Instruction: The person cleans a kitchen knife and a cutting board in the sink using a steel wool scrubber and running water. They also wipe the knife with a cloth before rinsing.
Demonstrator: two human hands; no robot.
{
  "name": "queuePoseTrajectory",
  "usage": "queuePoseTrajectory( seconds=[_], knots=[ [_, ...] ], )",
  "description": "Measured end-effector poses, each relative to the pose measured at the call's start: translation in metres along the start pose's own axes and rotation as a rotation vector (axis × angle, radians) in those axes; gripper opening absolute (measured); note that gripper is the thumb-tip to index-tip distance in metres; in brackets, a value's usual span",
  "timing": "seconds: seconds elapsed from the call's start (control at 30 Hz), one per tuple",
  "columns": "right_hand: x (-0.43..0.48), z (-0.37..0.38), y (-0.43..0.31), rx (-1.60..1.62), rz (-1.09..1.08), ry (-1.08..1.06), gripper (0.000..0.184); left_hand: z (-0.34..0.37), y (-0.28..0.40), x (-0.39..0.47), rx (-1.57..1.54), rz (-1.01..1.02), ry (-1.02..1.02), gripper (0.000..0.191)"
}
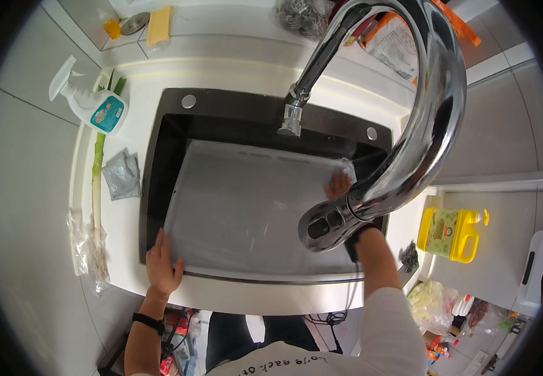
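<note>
A large flat grey panel [234, 207] with a pale rim lies across the basin of a dark sink [238, 101]. Its near edge rests by the front rim. My left hand [162, 263] holds the panel's near left corner, fingers along the side edge and thumb apart. Near the far right corner, my right hand [338, 184] lies on the surface with fingers spread and nothing visible in them. Wet-looking glints show beside those fingers. The chrome faucet [441, 113] arches over my right forearm, and its head hides part of the panel and my right wrist.
Left of the sink are a spray bottle [104, 110], a grey cloth [122, 175] and a leek [96, 174]. A smaller spout [290, 120] rises at the back. On the right stand a yellow jug [448, 234] and a steel-wool scourer [409, 257]. A black cable [332, 318] hangs in front.
</note>
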State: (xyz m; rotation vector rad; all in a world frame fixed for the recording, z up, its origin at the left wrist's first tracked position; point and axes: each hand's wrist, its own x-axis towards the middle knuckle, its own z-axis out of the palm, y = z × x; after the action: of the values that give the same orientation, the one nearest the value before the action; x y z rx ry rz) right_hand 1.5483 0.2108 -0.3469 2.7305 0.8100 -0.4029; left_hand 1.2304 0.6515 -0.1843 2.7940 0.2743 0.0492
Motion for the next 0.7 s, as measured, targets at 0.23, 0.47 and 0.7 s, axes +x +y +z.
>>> queuePoseTrajectory(
  seconds=[0.23, 0.47, 0.7],
  knots=[
    [-0.138, -0.035, -0.033, 0.376, -0.202, -0.164, 0.072, 0.002, 0.002, 0.001, 0.010, 0.000, 0.013, 0.059],
    [-0.018, -0.007, 0.009, 0.308, 0.109, -0.159, 0.065, 0.002, 0.000, 0.002, 0.034, 0.024, 0.006, 0.060],
    [0.007, -0.042, -0.158, 0.558, -0.414, 0.044, 0.059, 0.001, -0.001, 0.002, -0.027, -0.023, -0.006, 0.060]
  ],
)
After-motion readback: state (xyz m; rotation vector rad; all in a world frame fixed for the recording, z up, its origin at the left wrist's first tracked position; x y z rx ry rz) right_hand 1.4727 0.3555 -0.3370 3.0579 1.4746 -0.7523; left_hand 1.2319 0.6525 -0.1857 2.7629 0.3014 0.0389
